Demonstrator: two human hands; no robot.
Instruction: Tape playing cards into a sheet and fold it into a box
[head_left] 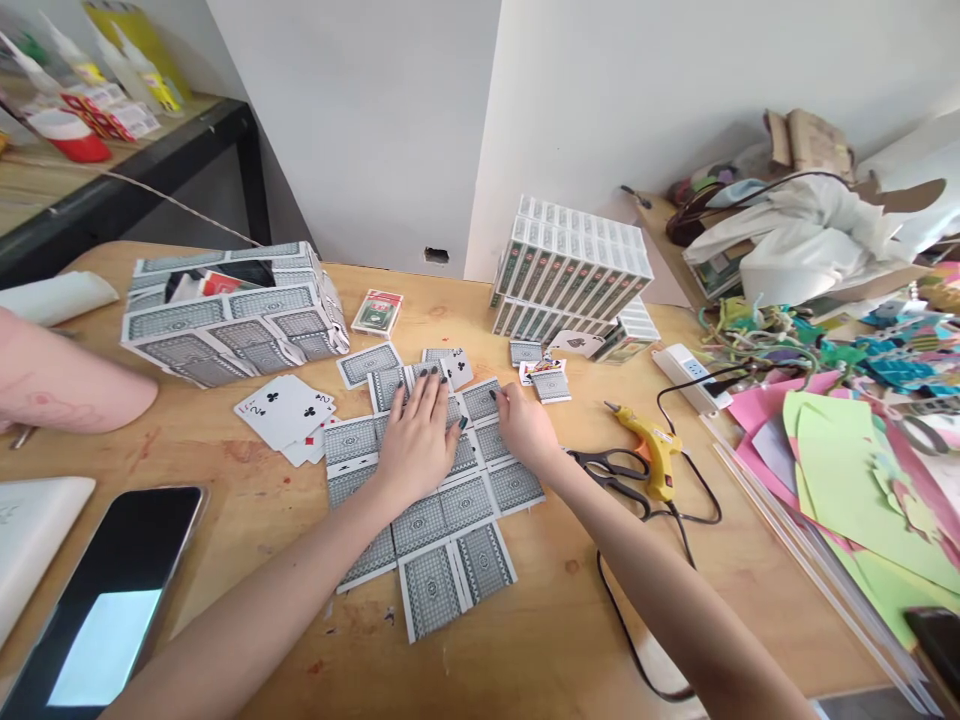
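Observation:
A panel of joined playing cards (420, 525), grey patterned backs up, lies flat on the wooden table. My left hand (416, 435) rests on its upper part, open, with fingers stretched out and dark nails showing. At the panel's upper right edge, my right hand (527, 425) is closed, its fingertips touching a card there; what they grip, if anything, is hidden. Loose face-up cards (281, 412) fan out to the left. Beyond my right hand are small cut or folded card pieces (551, 387). Black-handled scissors (611, 468) and a yellow glue gun (660, 460) lie to the right.
A card-covered box (225, 325) stands back left, beside a card pack (378, 312). Stacked card packs (574, 265) stand at the back. A phone (112, 600) and another person's arm (67, 375) are left. A power strip (690, 378), cable and coloured paper (862, 480) are right.

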